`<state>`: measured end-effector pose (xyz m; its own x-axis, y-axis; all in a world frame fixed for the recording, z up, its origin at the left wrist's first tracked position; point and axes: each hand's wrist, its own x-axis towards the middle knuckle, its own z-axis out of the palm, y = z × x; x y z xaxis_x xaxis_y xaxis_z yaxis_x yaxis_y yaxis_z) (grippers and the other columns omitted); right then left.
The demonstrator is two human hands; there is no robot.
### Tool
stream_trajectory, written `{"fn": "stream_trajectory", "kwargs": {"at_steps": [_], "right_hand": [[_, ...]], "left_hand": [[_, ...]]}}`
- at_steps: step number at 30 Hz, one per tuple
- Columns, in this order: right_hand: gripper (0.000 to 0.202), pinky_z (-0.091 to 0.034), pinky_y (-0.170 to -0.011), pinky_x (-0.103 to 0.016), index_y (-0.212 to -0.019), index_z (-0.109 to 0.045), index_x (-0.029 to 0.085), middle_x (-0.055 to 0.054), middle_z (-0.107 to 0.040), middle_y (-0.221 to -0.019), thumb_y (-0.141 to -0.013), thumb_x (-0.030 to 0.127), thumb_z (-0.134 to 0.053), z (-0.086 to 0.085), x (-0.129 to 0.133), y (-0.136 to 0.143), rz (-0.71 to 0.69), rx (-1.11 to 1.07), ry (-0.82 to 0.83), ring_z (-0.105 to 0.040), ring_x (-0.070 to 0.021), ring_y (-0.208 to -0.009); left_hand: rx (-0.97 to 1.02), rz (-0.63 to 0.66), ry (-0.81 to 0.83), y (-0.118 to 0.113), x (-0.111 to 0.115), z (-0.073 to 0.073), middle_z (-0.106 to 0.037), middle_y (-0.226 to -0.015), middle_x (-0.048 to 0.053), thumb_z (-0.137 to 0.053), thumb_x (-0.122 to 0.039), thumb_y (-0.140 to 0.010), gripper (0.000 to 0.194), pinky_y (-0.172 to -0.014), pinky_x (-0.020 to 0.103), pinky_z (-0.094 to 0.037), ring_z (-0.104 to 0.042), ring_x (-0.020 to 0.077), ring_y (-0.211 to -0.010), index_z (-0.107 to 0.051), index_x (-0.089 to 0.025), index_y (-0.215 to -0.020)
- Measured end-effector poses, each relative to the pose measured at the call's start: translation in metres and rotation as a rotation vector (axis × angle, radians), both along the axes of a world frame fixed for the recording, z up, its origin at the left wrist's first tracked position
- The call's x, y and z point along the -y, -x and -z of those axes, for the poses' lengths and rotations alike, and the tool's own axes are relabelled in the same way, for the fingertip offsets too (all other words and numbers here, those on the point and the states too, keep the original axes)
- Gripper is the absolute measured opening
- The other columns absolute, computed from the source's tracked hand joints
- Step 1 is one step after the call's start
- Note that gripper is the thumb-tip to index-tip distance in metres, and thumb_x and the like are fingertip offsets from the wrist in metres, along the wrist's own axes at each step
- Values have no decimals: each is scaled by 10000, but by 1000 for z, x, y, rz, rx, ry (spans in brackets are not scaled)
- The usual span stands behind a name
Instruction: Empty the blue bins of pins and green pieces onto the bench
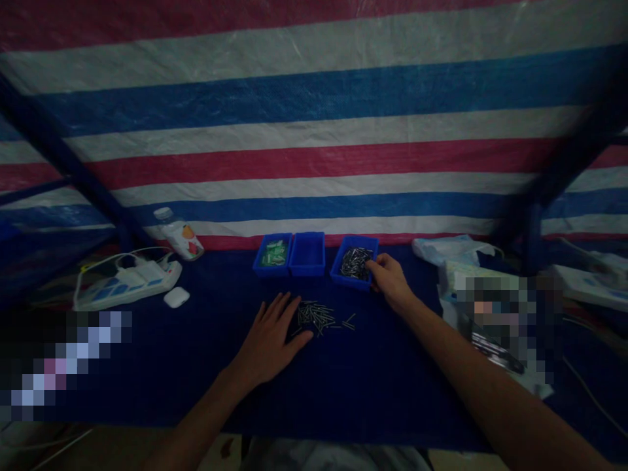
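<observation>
On the dark blue tabletop lies a loose pile of slim metal screws or nails [314, 315], with a few more scattered on its right side. My left hand [272, 337] rests flat just left of the pile, fingers spread and thumb near its lower edge. At the back, a blue plastic bin [354, 282] holds many similar dark metal pieces. My right hand [390, 281] grips this bin's right wall, thumb over the rim and the other fingers mostly hidden outside it.
Left of that bin stand a blue bin [307, 269] with nothing in it and another [257, 265] holding small green packets. A bottle [182, 237], a power strip [132, 291] and a white case [176, 297] sit at left. Plastic packaging [451, 250] lies at right.
</observation>
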<state>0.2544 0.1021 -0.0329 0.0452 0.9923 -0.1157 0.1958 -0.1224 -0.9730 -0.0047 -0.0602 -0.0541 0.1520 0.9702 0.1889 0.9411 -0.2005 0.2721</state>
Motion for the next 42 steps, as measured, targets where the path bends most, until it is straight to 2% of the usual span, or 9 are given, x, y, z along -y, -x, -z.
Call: {"fn": "stream_trajectory", "kwargs": {"at_steps": [3,6,11,15,18,20,25,29,42], "right_hand": [[250,-338,-433,-227,-767,-472,228,78,-432,-585,-824,380,-663,3,12,1,45,-69,-116,-411,-89,-479],[256,-337,-456,-240,-725,-422,249,72,-415,-584,-748,359,-652,5,18,6,59,-119,-208,-409,-105,-508],[251,-350,-492,-254,-705,-404,255,62,-414,-587,-724,357,-633,9,22,10,54,-166,-282,-409,-121,-539],[275,-345,-503,-257,-696,-400,255,67,-409,-573,-720,372,-648,11,23,9,35,-178,-318,-406,-120,-538],[291,-340,-510,-262,-687,-402,253,68,-417,-567,-716,381,-662,11,24,10,23,-172,-353,-410,-118,-534],[294,-333,-512,-265,-686,-407,252,68,-420,-563,-721,387,-666,12,25,10,23,-162,-377,-409,-117,-530],[282,-330,-516,-267,-690,-433,249,65,-444,-558,-732,386,-676,14,27,11,20,-134,-423,-416,-116,-523],[276,-338,-512,-267,-683,-434,247,68,-456,-540,-747,370,-672,14,29,12,1,-105,-447,-416,-111,-503],[279,-307,-494,-262,-644,-450,243,67,-451,-521,-764,375,-663,10,33,8,-29,55,-560,-400,-105,-487]], "left_hand": [[8,40,24,-6,4,-1,-446,-1599,116,-486,-578,-986,658,-1223,610,-282,-379,320,-1494,-372,-269,-1555],[19,10,-25,-7,0,-1,-450,-1594,115,-502,-554,-985,634,-1211,605,-310,-374,330,-1495,-387,-268,-1539],[22,12,-210,-4,-32,-16,-475,-1552,140,-542,-510,-976,614,-1170,563,-381,-429,339,-1445,-419,-229,-1508],[-13,83,-317,-7,-65,-27,-666,-1259,108,-554,-419,-988,401,-1028,507,-492,-608,294,-1196,-582,-220,-1336],[-26,78,-416,-9,-81,-26,-705,-1074,79,-559,-332,-993,223,-936,458,-508,-642,268,-1052,-684,-211,-1132],[-42,44,-455,-9,-85,-23,-706,-1026,73,-572,-299,-988,189,-896,442,-498,-635,266,-1012,-706,-216,-1092],[-107,-88,-459,0,-92,-19,-669,-1258,83,-667,-330,-942,231,-978,532,-404,-536,349,-1207,-724,-284,-1160],[-16,-177,-399,5,-100,-14,-661,-1283,72,-650,-326,-956,194,-1014,551,-340,-517,343,-1244,-745,-307,-1124],[125,-162,-322,11,-109,-11,-655,-1259,66,-625,-286,-977,175,-976,483,-323,-594,269,-1172,-760,-308,-1086]]}}
